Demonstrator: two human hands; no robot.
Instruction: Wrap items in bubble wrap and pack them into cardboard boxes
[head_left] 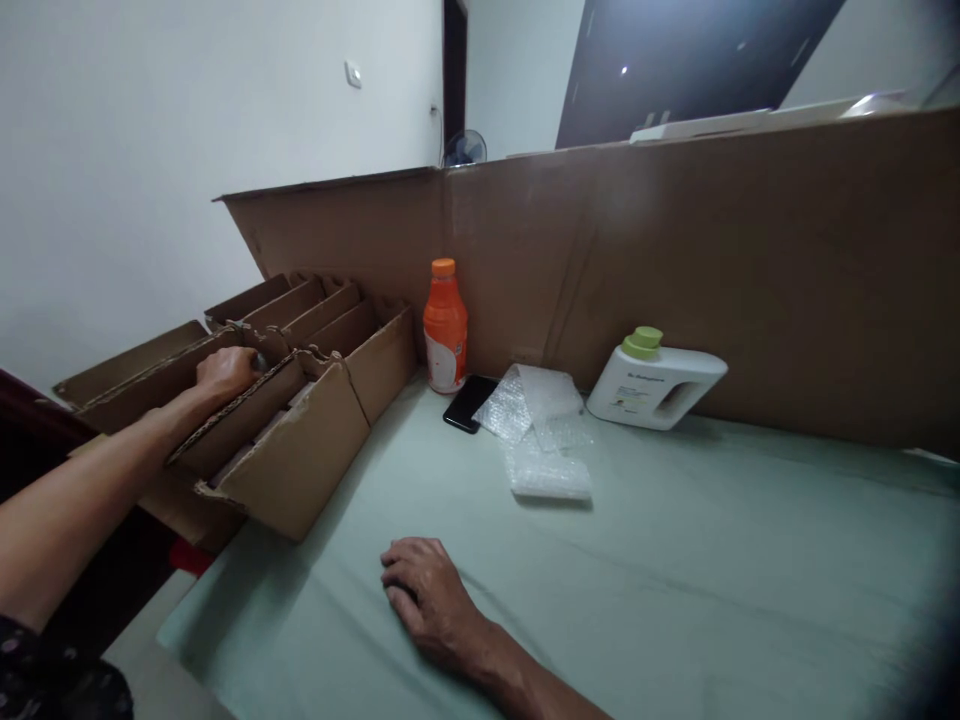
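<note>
My left hand (227,370) reaches over a divided cardboard box (304,475) at the left, its fingers closed. A small greyish end (260,362) shows just beyond the knuckles; what it belongs to is hidden by the hand and the box walls. My right hand (429,597) rests palm down on the green-covered table (675,600), fingers loosely bent, thumb a little apart, nothing seen in it. Ahead of it lies a folded strip of bubble wrap (550,470), touching a black phone (469,403).
Behind the phone stands an orange bottle (445,330). To the right, a white jug with a green cap (652,385) leans back beside the bubble wrap. A tall cardboard panel (787,270) borders the back of the table. Beyond it are a wall and a fan (466,148).
</note>
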